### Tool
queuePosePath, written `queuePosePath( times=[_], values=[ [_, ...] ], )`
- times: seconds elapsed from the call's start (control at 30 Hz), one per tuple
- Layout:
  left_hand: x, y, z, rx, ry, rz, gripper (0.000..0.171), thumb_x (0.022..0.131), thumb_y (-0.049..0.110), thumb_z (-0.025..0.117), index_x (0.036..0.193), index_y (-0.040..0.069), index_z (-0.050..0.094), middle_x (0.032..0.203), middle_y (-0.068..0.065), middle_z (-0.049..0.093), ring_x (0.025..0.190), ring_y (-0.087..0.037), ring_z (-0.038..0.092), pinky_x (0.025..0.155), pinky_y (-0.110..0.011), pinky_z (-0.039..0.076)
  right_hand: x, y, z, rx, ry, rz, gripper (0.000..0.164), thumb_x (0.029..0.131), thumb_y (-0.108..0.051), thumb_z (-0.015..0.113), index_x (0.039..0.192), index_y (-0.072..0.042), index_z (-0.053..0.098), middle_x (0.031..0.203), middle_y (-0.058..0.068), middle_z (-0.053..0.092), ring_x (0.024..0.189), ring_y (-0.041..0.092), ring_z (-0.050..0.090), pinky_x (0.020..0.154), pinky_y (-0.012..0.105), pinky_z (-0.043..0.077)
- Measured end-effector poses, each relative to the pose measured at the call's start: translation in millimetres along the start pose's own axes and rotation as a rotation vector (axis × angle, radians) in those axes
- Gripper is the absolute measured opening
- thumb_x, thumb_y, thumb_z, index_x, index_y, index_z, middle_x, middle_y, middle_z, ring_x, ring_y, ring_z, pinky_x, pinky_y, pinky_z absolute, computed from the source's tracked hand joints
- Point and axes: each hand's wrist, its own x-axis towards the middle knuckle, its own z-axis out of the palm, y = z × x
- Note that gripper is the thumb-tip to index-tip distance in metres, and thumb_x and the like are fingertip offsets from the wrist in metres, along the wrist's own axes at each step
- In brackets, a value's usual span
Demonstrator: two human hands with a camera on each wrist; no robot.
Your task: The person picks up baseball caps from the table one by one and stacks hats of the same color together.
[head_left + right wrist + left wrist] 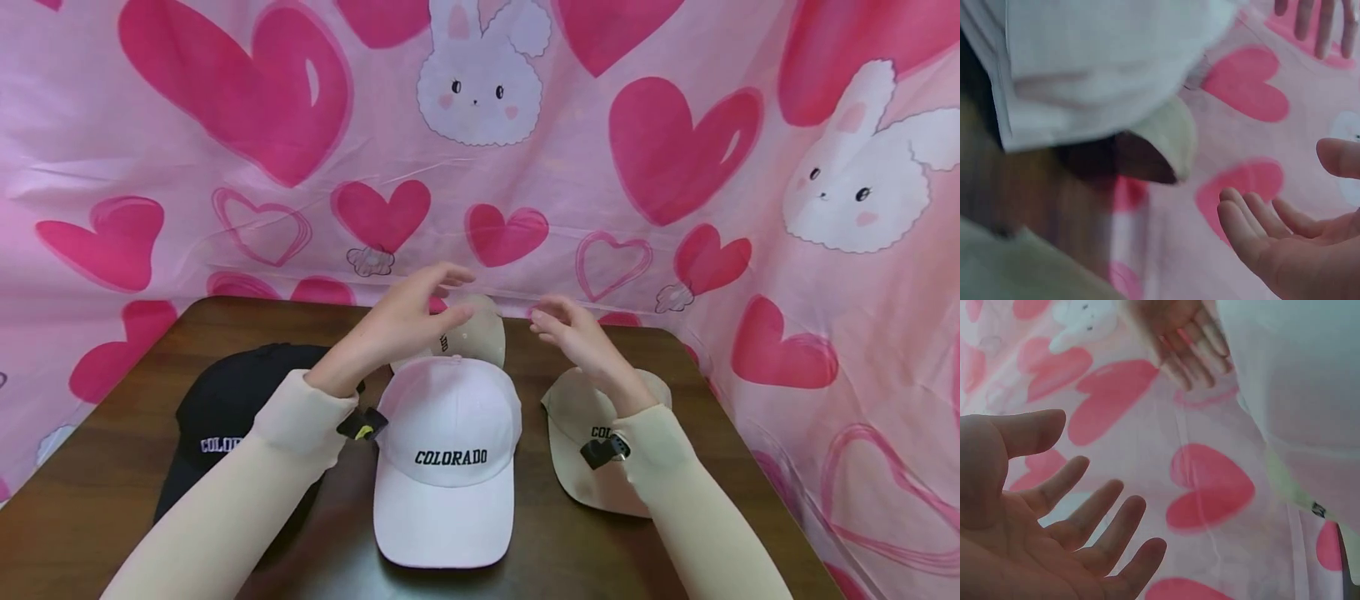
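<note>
A white baseball cap (450,417) with COLORADO in black letters sits in the middle of the table, brim toward me. Behind it a beige cap (483,329) is partly hidden by the white cap and my left hand (401,325). That hand is held up above the white cap's back left, its fingers loosely bent around nothing. My right hand (581,337) hovers over a second beige cap (577,450) at the right. The palms face each other with a gap between. In the left wrist view the white cap (1297,394) appears large beside the hands.
A black cap (232,392) with white lettering lies at the left, partly covered by my left sleeve. The brown wooden table (97,450) reaches back to a pink cloth (562,175) printed with hearts and bunnies. Dark camera straps (363,423) circle both wrists.
</note>
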Motion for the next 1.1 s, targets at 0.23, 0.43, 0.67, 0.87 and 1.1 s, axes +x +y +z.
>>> queuePosePath(
  times=[0.23, 0.43, 0.67, 0.87, 1.1],
  values=[
    [-16.3, -19.2, -5.6, -0.065, 0.073, -0.052, 0.049, 0.09, 0.033, 0.067, 0.134, 0.025, 0.048, 0.132, 0.006, 0.048, 0.117, -0.016, 0.047, 0.095, -0.048, 0.044, 20, 23, 36, 0.103, -0.011, 0.151, 0.059, 0.097, -0.03, 0.057, 0.14, 0.0, 0.031, 0.133, 0.017, 0.046, 0.12, 0.034, 0.048, 0.105, 0.046, 0.035],
    [-29.5, -34.3, -5.0, -0.132, 0.123, -0.071, 0.046, 0.091, 0.032, 0.066, 0.133, 0.026, 0.049, 0.131, 0.006, 0.049, 0.116, -0.019, 0.049, 0.098, -0.05, 0.041, 30, 38, 58, 0.204, -0.034, 0.251, 0.055, 0.098, -0.027, 0.055, 0.138, 0.003, 0.032, 0.128, 0.015, 0.048, 0.113, 0.027, 0.051, 0.104, 0.047, 0.035],
    [-41.2, -54.3, -1.0, -0.159, 0.139, -0.105, 0.047, 0.091, 0.036, 0.066, 0.133, 0.027, 0.048, 0.133, 0.005, 0.048, 0.119, -0.023, 0.046, 0.097, -0.053, 0.04, 38, 50, 74, 0.31, -0.077, 0.268, 0.03, 0.098, -0.027, 0.055, 0.11, 0.0, 0.053, 0.077, 0.0, 0.04, 0.067, 0.015, 0.039, 0.068, 0.029, 0.04],
    [-41.6, -62.1, 2.1, -0.169, 0.128, -0.091, 0.049, 0.092, 0.034, 0.064, 0.135, 0.021, 0.046, 0.135, 0.0, 0.047, 0.12, -0.024, 0.044, 0.1, -0.053, 0.037, 41, 54, 77, 0.332, -0.048, 0.293, 0.028, 0.096, -0.026, 0.057, 0.113, -0.003, 0.058, 0.089, 0.0, 0.053, 0.08, 0.014, 0.053, 0.072, 0.03, 0.048],
    [-40.0, -62.3, 4.4, -0.186, 0.115, -0.12, 0.049, 0.092, 0.034, 0.064, 0.135, 0.019, 0.045, 0.135, -0.003, 0.046, 0.122, -0.028, 0.043, 0.101, -0.053, 0.036, 46, 53, 77, 0.373, 0.034, 0.257, 0.022, 0.094, -0.019, 0.061, 0.108, -0.003, 0.062, 0.079, 0.0, 0.056, 0.069, 0.011, 0.051, 0.063, 0.026, 0.045]
  ],
)
